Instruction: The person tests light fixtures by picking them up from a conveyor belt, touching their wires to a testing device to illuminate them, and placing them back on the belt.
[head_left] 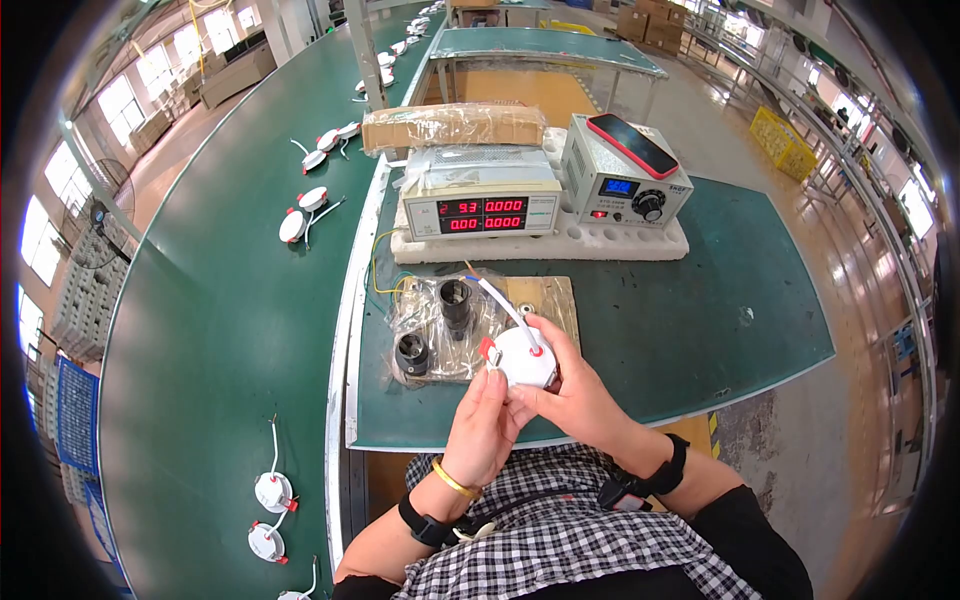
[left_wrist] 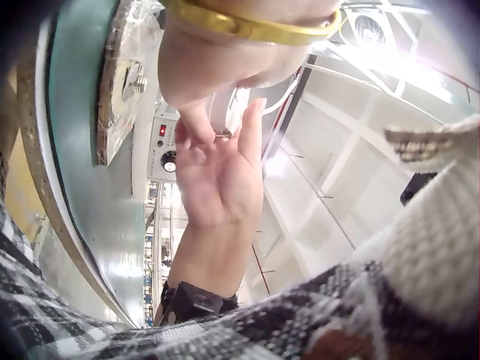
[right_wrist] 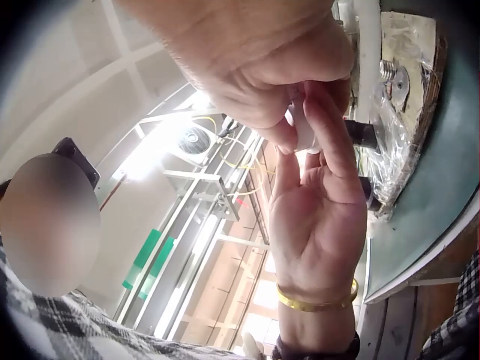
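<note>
A round white downlight (head_left: 525,368) with red-based spring clips sits between both hands above the table's front edge, its back facing up. From it a white cable (head_left: 505,308) rises toward the meter, bare wire ends at the tip. The right hand (head_left: 582,398) grips its right side, thumb at the near edge and fingers round the far edge. At the near left, the left hand (head_left: 480,432) pinches the rim beside a clip. The right wrist view shows the fingers of both hands meeting at the white light body (right_wrist: 301,129), which they partly cover.
Behind the hands lies a plastic-wrapped board (head_left: 555,300) with black sockets (head_left: 455,305). A lit digital meter (head_left: 484,214) and a knobbed power unit (head_left: 640,190) with a phone (head_left: 632,146) stand on white foam (head_left: 620,240). Several downlights (head_left: 272,491) lie on the green belt (head_left: 220,380) at left.
</note>
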